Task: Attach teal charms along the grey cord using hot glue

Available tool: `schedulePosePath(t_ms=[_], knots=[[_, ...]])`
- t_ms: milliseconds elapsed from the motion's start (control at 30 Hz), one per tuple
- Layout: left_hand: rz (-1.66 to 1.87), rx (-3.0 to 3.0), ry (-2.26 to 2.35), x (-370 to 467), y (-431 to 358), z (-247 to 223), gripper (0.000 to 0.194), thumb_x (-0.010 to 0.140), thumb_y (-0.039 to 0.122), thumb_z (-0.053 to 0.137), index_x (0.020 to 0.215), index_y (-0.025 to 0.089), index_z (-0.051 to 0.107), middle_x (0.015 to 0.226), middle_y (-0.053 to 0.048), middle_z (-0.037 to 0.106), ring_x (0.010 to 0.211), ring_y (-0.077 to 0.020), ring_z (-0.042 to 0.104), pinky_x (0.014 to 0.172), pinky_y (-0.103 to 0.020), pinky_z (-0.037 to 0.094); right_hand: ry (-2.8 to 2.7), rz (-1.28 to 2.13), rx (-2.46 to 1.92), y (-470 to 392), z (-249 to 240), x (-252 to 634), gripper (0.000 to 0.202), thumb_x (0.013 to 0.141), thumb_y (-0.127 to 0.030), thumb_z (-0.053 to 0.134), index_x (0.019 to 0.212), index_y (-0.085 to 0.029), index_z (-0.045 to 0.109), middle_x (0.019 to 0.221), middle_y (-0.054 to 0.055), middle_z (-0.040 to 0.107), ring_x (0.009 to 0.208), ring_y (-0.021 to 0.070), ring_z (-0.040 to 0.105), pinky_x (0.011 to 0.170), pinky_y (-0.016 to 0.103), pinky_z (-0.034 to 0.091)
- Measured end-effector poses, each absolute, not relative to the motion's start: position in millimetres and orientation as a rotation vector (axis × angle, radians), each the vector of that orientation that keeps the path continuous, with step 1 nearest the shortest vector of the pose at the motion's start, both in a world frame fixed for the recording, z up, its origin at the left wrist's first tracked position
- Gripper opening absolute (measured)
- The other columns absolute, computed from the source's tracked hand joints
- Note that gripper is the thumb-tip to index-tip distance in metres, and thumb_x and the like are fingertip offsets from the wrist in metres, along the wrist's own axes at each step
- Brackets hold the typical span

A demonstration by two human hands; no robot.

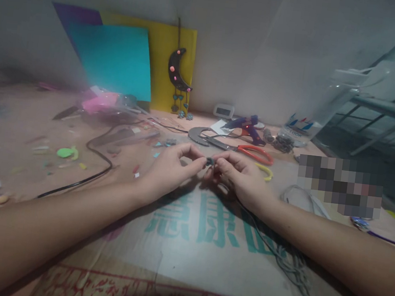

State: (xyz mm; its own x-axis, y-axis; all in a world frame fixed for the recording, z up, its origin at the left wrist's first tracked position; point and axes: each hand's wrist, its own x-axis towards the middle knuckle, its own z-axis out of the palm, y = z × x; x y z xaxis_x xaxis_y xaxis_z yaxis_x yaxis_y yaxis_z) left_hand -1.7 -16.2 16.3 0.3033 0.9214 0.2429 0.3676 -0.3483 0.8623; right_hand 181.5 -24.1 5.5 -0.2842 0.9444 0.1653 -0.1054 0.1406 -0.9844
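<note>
Head view: your left fingers (195, 167) and right fingers (226, 166) are nearly closed, pinching a small dark piece (210, 161) between them above the tabletop (124, 161), at the clock's centre. That piece looks part-worked, with loose grey cord (294, 270) lying toward four o'clock; you can't tell how much is left. A moon ornament (173, 69) at eleven seems finished. At six, a sheet (184, 265) bears green characters; you can read 康, its neighbours being less clear. Lettering on the tub (297, 133), at two, is too blurred.
</note>
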Motion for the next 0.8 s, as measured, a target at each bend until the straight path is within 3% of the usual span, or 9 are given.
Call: schedulePosePath(t_ms=[433, 800], knots=[[1.032, 2.016, 1.120, -1.9, -17.6, 16.5, 0.017, 0.087, 0.032, 0.057, 0.078, 0.018, 0.062, 0.080, 0.000, 0.070, 0.075, -0.0157, 0.063, 0.072, -0.027, 0.047, -1.459, 1.304, -0.926, -25.7, 8.9, 181.1, 0.030, 0.076, -0.044, 0.075, 0.082, -0.018, 0.060, 0.065, -0.002, 0.065, 0.055, 0.0104, 0.061, 0.054, 0.023, 0.050], [1.034, 2.034, 1.067, -2.7, -18.0, 15.7, 0.020, 0.089, 0.034, 0.056, 0.085, 0.019, 0.067, 0.084, -0.001, 0.072, 0.079, -0.0163, 0.065, 0.078, -0.027, 0.048, -1.479, 1.270, -0.988, -29.7, 13.8, 180.2, 0.027, 0.083, -0.042, 0.068, 0.081, -0.019, 0.055, 0.064, -0.003, 0.064, 0.053, 0.0116, 0.063, 0.048, 0.022, 0.048]])
